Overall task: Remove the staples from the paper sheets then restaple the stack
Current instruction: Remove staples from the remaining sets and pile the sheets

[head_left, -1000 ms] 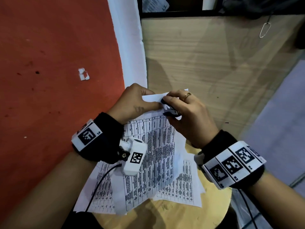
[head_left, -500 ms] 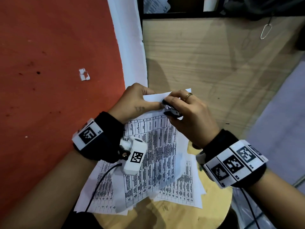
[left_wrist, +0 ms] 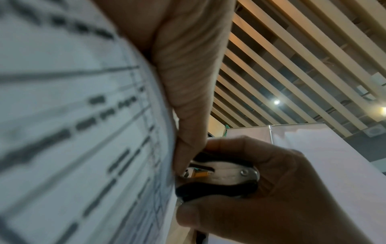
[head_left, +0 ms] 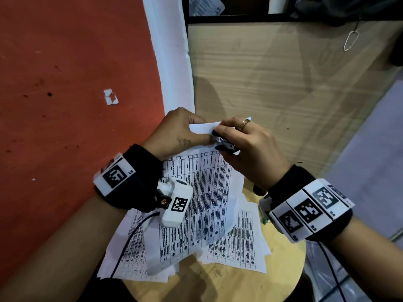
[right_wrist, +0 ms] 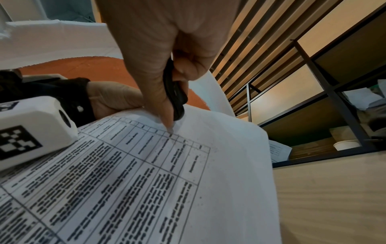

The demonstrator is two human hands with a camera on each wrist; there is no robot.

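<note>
Left hand (head_left: 174,136): we pinched the top edge of the paper sheets (head_left: 202,205), thumb on the printed face.
Right hand (head_left: 250,147): we squeezed the staple remover (head_left: 225,146) between thumb and fingers, clamped at that same top edge (whether a staple sat in its metal claws we could not tell).
Paper sheets: lifted at the top, lower ends fanned over the round wooden stool (head_left: 239,284).
Backdrop: red floor (head_left: 65,83), a wooden panel (head_left: 283,83).
</note>
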